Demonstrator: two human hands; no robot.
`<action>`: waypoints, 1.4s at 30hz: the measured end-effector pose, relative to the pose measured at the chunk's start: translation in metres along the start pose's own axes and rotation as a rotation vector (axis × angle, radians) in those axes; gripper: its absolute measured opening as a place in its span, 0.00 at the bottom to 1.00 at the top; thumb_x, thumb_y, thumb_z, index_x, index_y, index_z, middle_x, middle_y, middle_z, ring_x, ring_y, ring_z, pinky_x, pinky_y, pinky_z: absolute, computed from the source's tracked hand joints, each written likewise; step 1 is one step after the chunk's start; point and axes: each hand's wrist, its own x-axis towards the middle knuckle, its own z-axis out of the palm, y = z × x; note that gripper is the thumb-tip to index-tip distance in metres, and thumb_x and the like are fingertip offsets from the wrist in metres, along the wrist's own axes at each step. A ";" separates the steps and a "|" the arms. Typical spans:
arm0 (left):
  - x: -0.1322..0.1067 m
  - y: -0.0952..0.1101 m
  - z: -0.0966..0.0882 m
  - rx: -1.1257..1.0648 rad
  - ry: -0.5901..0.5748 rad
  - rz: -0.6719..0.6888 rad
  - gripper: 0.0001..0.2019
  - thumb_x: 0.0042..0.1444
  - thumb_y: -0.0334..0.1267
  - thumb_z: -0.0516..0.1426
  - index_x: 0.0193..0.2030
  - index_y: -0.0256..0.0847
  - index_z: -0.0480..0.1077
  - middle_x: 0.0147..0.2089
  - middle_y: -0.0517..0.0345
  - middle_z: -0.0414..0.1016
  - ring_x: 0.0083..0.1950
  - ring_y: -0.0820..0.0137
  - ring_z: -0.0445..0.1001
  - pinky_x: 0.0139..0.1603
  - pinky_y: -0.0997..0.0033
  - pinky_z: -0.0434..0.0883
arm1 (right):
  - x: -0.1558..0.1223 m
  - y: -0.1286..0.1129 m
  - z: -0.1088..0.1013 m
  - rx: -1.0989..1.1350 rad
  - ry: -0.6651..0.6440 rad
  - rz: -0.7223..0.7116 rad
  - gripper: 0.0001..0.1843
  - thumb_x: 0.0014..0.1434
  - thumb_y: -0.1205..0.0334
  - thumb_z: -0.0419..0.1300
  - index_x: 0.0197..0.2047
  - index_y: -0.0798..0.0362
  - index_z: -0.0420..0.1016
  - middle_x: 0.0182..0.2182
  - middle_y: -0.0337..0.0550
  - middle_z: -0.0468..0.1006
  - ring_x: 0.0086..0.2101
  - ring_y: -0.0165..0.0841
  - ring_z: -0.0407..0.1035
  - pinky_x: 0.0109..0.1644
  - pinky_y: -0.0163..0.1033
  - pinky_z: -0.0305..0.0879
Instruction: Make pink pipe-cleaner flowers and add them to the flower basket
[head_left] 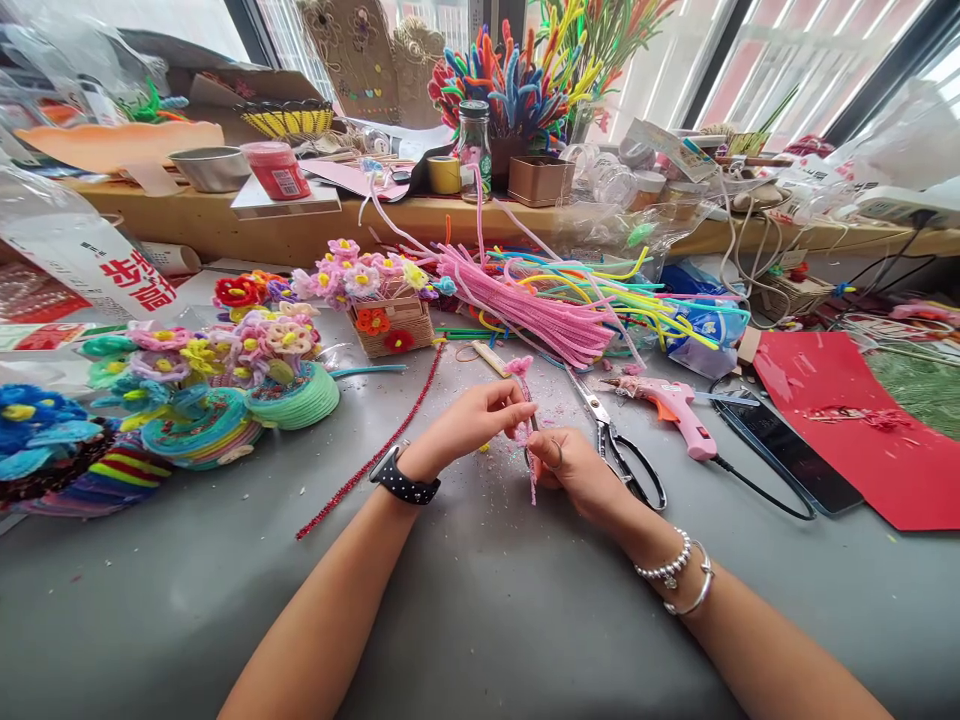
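Head view: right hand (574, 468) pinches stem (532, 488) beside scissors (611, 440).

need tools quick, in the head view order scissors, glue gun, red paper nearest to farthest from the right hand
From the right hand, holding the pink pipe cleaner:
1. scissors, just to its right
2. glue gun, farther right
3. red paper, far right
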 end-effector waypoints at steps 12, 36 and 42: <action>-0.001 0.004 0.002 0.000 -0.027 -0.016 0.13 0.51 0.46 0.51 0.25 0.37 0.61 0.22 0.63 0.61 0.26 0.77 0.61 0.27 0.77 0.60 | -0.002 -0.001 0.002 0.195 -0.043 0.039 0.32 0.37 0.30 0.52 0.14 0.56 0.60 0.10 0.27 0.44 0.15 0.20 0.37 0.20 0.32 0.33; 0.000 0.000 0.001 -0.052 -0.012 -0.007 0.13 0.52 0.44 0.50 0.26 0.36 0.61 0.23 0.64 0.61 0.27 0.77 0.61 0.29 0.77 0.59 | -0.002 -0.001 0.003 0.148 -0.059 0.001 0.34 0.39 0.30 0.49 0.15 0.57 0.62 0.10 0.28 0.47 0.14 0.19 0.39 0.19 0.32 0.34; -0.001 0.003 0.002 -0.046 0.001 -0.020 0.12 0.52 0.42 0.50 0.25 0.36 0.61 0.23 0.64 0.60 0.26 0.77 0.60 0.28 0.77 0.58 | -0.002 0.000 0.002 0.187 -0.029 0.022 0.31 0.38 0.33 0.55 0.13 0.57 0.61 0.10 0.28 0.48 0.14 0.19 0.40 0.19 0.32 0.34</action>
